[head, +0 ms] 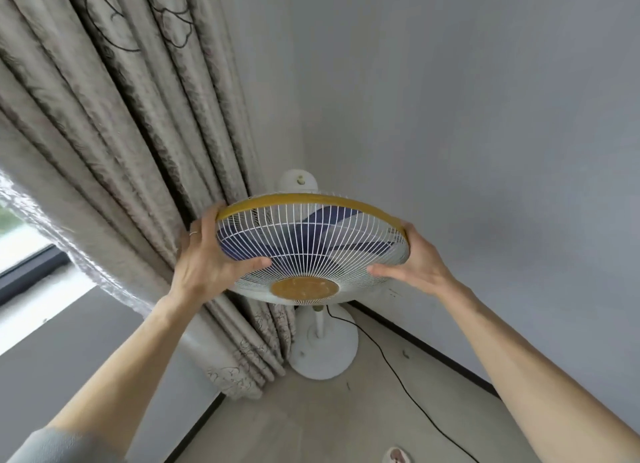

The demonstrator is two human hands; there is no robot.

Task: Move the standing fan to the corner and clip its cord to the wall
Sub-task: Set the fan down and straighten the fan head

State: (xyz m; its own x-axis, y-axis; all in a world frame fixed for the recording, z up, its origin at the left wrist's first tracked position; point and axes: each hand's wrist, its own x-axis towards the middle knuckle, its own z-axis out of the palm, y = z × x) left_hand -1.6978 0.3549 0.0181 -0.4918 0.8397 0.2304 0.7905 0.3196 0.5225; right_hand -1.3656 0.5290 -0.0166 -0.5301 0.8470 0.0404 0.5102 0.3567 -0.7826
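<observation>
Fan point(311, 251) is stood in the corner beside the curtain point(121, 151), its grille gripped by left hand point(204, 265) and right hand point(415, 265), fingers curled on the rim. Placement seems nearly done; next, the loose cord point(391, 365) must be clipped to the wall point(467, 116)

Grey walls point(450, 99) meet beside a patterned curtain point(104, 116), bright window point(20, 248), pale floor point(329, 421).

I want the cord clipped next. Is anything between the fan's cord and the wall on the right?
Nothing visible. The cord lies loose on bare floor beside the wall. Both hands, left hand and right hand, grip the fan.
</observation>
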